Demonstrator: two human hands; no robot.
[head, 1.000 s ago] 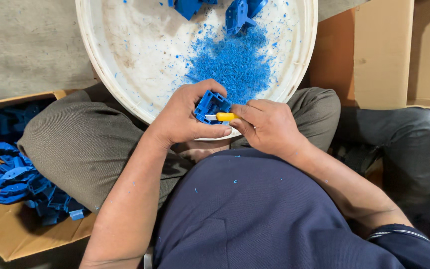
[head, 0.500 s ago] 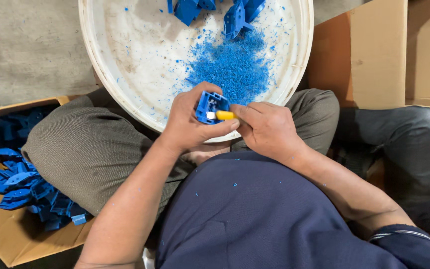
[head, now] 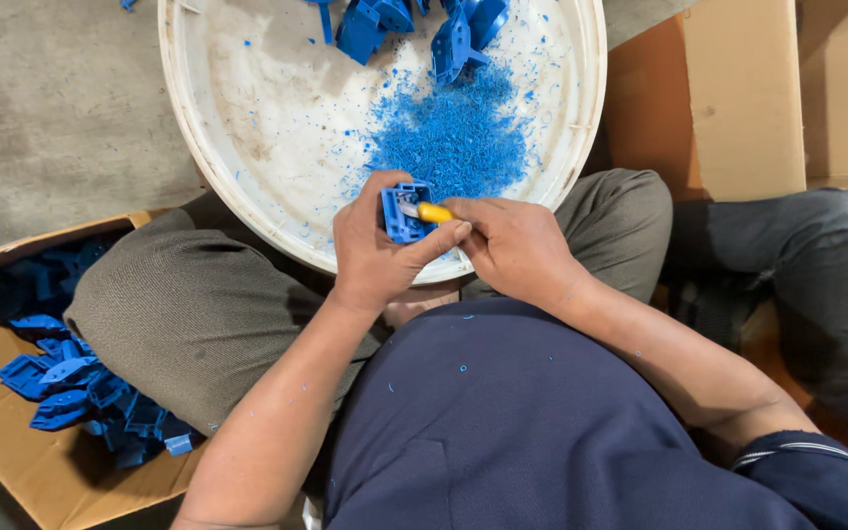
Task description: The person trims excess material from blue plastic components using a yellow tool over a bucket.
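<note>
Sitting low over a wide round white plastic basin [head: 247, 147] dusted with a heap of blue plastic shavings [head: 453, 137], knees in grey-brown trousers [head: 188, 304] drawn up against its near rim. Flanked at left by an open brown cardboard box [head: 12, 461] piled with blue moulded plastic parts [head: 71, 383], at right by more flattened cardboard [head: 738, 98]. Left hand [head: 375, 255] wrapped round a small blue square plastic part [head: 402, 211], fingers curled and thumb pressed along its near edge, held just above the basin's near rim. Right hand [head: 517, 245] pinching a yellow-handled trimming tool [head: 432, 212], fingers closed tight, tip set against the part. Likely risk: tool slipping off the edge toward the left thumb lying right beside it. Bare grey concrete floor [head: 51, 108] at far left; room beyond not visible.
</note>
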